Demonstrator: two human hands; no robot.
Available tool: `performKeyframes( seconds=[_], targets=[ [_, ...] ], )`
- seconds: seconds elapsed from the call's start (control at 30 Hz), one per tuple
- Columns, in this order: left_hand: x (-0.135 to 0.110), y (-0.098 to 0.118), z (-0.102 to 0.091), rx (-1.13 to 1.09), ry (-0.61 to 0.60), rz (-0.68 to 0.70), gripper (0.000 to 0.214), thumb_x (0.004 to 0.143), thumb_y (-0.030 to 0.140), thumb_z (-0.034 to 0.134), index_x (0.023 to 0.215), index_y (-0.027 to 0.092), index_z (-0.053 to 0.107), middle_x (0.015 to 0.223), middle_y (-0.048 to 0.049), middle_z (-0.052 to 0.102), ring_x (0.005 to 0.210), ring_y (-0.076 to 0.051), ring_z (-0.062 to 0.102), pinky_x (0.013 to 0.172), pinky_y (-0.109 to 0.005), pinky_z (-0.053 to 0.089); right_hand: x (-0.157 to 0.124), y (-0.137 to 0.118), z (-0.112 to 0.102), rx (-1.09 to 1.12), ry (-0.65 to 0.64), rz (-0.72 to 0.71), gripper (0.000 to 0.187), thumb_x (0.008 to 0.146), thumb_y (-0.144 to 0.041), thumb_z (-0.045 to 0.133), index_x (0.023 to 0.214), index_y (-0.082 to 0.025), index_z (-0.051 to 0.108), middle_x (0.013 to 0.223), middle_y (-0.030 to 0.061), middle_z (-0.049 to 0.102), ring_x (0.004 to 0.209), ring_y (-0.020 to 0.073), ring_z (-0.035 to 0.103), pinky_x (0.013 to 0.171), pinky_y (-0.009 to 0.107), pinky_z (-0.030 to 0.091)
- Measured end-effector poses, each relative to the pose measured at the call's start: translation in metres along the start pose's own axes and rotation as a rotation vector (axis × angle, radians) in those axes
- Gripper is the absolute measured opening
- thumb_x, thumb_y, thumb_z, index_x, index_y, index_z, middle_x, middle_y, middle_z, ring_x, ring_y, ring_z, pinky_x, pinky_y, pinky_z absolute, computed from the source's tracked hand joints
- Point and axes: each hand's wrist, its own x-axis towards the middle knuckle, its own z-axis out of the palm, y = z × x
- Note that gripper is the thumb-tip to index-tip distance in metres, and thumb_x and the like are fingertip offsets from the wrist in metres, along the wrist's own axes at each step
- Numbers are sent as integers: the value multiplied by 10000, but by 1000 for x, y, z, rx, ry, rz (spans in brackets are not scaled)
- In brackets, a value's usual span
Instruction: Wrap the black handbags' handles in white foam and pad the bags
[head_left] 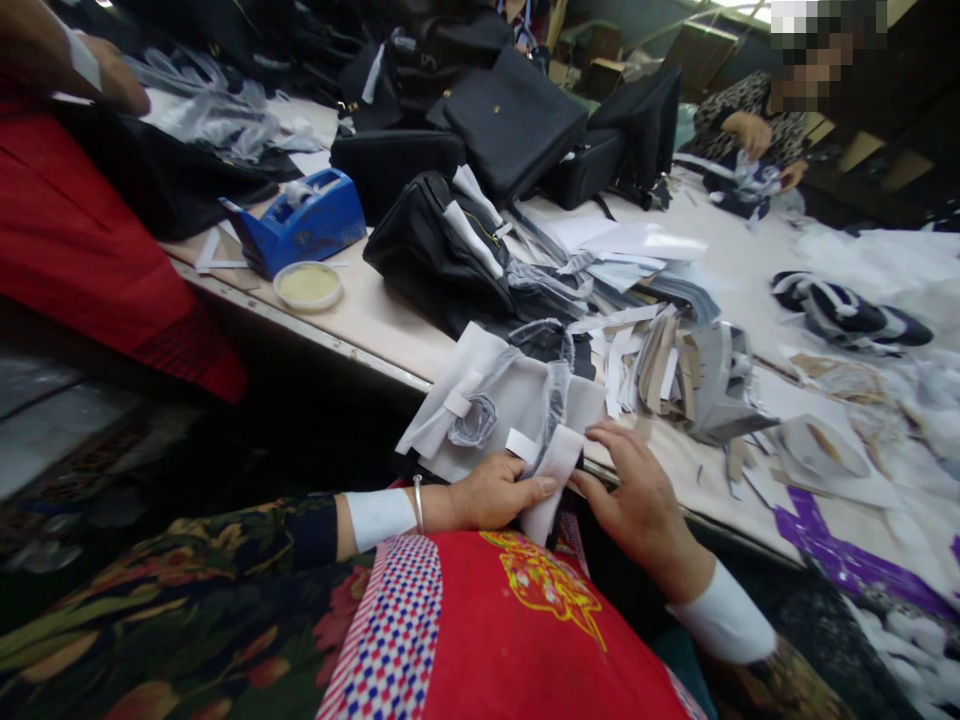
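A bag covered with white foam sheets (517, 395) lies tilted at the table's front edge, in front of my body. Its strap (556, 395) is wrapped in clear plastic, and a coil of plastic-wrapped strap (474, 420) sits under a small foam band. My left hand (499, 490) pinches a white foam strip (559, 458) between thumb and fingers, over the lower end of the strap. At that strip's right edge is my right hand (637, 490), its thumb and curved fingers closing on the edge. The underside of the bag is hidden.
A black bag (442, 245) stands just behind, with more black bags (517, 120) beyond. Left are a blue tape dispenser (307, 225) and a round dish (307, 285). Cardboard strips (660, 365) and a grey dispenser (724, 385) stand right. Co-workers' hands (750, 135) show at far right and upper left.
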Motion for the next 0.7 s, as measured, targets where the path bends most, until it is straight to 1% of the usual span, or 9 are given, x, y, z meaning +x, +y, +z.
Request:
performKeyframes(
  seconds=[0.07, 0.13, 0.2, 0.27, 0.33, 0.4, 0.47, 0.53, 0.7],
  targets=[
    [1, 0, 0, -16, -10, -34, 511, 857, 547, 540, 868, 70, 722, 720, -47, 636, 612, -134, 510, 504, -222, 382, -9, 1, 5, 101, -101, 176, 286, 849, -316, 652, 1095, -171, 646, 1051, 133, 676, 990, 296, 627, 876, 467, 512],
    [2, 0, 1, -29, -17, -49, 511, 848, 546, 543, 872, 68, 723, 729, -49, 641, 608, -132, 513, 497, -219, 376, -13, 0, 8, 246, -229, 300, 276, 863, -355, 636, 1073, -180, 675, 1024, 108, 700, 947, 279, 639, 862, 437, 504],
    [2, 1, 2, -39, -18, -49, 485, 847, 526, 547, 872, 74, 718, 731, -42, 639, 605, -125, 511, 499, -212, 377, -12, 0, 7, 450, -289, 397, 292, 882, -395, 616, 1071, -189, 702, 1020, 87, 714, 960, 265, 639, 888, 409, 485],
    [3, 2, 2, -38, -11, -45, 448, 848, 496, 555, 851, 76, 710, 722, -33, 626, 600, -117, 499, 506, -207, 380, -8, -1, 6, 679, -325, 505, 306, 879, -433, 624, 1027, -186, 729, 909, 58, 715, 872, 226, 635, 813, 351, 488],
    [2, 2, 2, -31, -5, -42, 427, 848, 479, 560, 843, 77, 705, 720, -30, 617, 602, -115, 492, 514, -206, 385, -4, -1, 7, 863, -327, 621, 325, 832, -459, 682, 946, -162, 746, 717, 20, 653, 677, 160, 563, 635, 276, 443],
    [2, 2, 2, -37, -2, -41, 435, 848, 483, 555, 866, 76, 707, 739, -37, 624, 620, -122, 501, 523, -210, 394, -3, -2, 11, 1026, -298, 729, 333, 774, -460, 745, 844, -135, 741, 588, -16, 549, 545, 99, 428, 513, 231, 325],
    [1, 1, 2, -48, 1, -52, 463, 846, 507, 547, 876, 72, 706, 747, -45, 627, 628, -129, 506, 524, -216, 398, -3, -3, 18, 1201, -263, 816, 333, 727, -445, 790, 738, -123, 704, 572, -23, 509, 517, 73, 372, 482, 218, 265],
    [0, 2, 1, -48, 7, -70, 484, 837, 532, 553, 852, 72, 701, 731, -46, 621, 615, -129, 497, 511, -219, 390, -5, -4, 24, 1349, -236, 893, 338, 715, -426, 801, 677, -126, 651, 594, -18, 516, 511, 62, 380, 472, 207, 261],
    [0, 5, 3, -123, -16, -92, 510, 801, 572, 595, 849, 74, 696, 754, -55, 632, 629, -135, 512, 544, -235, 416, -4, -6, 33, 1430, -196, 1013, 348, 728, -407, 790, 657, -144, 575, 551, -47, 479, 433, 34, 321, 415, 180, 211]
  ],
)
